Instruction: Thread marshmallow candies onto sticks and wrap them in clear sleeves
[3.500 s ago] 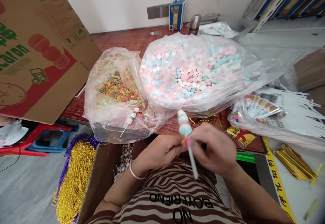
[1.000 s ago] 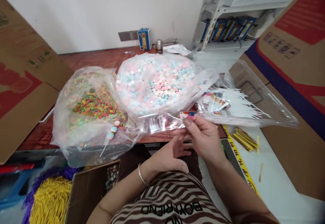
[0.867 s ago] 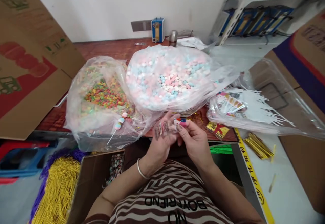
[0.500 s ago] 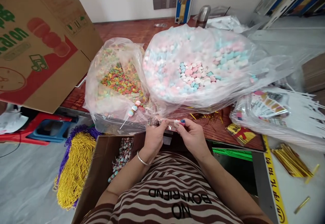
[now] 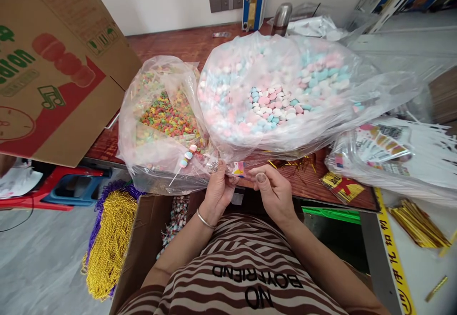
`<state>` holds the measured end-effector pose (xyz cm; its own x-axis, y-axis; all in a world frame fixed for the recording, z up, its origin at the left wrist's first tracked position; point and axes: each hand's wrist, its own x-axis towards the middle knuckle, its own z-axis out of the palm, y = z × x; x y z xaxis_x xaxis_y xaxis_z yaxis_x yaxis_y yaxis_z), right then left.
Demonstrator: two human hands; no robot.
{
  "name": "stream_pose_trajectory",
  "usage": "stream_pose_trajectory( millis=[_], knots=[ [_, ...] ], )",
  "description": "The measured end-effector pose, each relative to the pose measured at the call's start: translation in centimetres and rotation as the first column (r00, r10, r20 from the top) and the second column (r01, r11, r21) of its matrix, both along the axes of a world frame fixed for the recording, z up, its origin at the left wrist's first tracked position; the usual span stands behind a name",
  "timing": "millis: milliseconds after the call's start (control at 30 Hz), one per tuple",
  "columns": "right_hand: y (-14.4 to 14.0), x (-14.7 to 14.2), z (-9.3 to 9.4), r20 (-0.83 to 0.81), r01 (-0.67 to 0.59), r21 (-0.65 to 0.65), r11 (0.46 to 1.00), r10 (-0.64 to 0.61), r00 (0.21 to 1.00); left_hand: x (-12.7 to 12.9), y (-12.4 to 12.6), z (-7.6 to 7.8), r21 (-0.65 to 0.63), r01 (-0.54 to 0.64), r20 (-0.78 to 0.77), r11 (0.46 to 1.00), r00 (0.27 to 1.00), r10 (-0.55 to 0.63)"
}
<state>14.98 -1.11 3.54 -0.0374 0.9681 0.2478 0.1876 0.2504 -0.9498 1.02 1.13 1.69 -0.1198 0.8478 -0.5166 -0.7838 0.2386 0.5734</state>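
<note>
My left hand (image 5: 218, 189) pinches a small clear plastic packet with a colourful printed end (image 5: 238, 168), held level above the table edge. At the packet's right end is my right hand (image 5: 274, 191), its fingers curled and their tips at the plastic edge. Just left of the hands, a candy skewer (image 5: 186, 157) with pink, white and blue pieces on a white stick lies on a clear bag of small ring-shaped candies (image 5: 167, 115). Behind my hands spreads a large clear bag of pink, white and blue candies (image 5: 276, 103).
A cardboard box (image 5: 60, 63) stands at left. Below, an open carton (image 5: 137, 243) holds more candy pieces. Gold bead strands (image 5: 112, 243) hang beside it. At right lie a bag of white sticks and printed packets (image 5: 392, 153) and gold twist ties (image 5: 419, 224). A metal flask (image 5: 282, 17) stands behind.
My right hand has shifted slightly right and turned, its thumb now folded over the fingers. More of the packet's printed end shows between my hands. The view has shifted slightly.
</note>
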Motion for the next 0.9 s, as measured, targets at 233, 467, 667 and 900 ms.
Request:
stream_pose_trajectory(
  millis=[233,467,667,900],
  knots=[
    [-0.3,-0.3,1.3,0.086,-0.024,0.223,0.974,0.005,0.996,-0.5,0.2,-0.9,0.031,0.03,0.031,0.999,0.999,-0.031],
    [-0.1,-0.8,1.2,0.107,-0.04,0.201,0.979,0.018,0.994,-0.7,-0.1,-0.9,0.106,-0.061,-0.048,0.992,0.997,0.067],
    [-0.2,-1.1,1.0,0.01,-0.014,0.146,0.989,0.012,1.0,-0.8,0.1,-1.1,0.077,-0.06,-0.002,0.995,0.998,0.06],
    [-0.5,-1.5,1.1,0.055,-0.07,0.165,0.984,0.062,0.997,-1.1,-0.1,-1.3,0.088,-0.074,0.018,0.993,0.997,0.072]
  ],
)
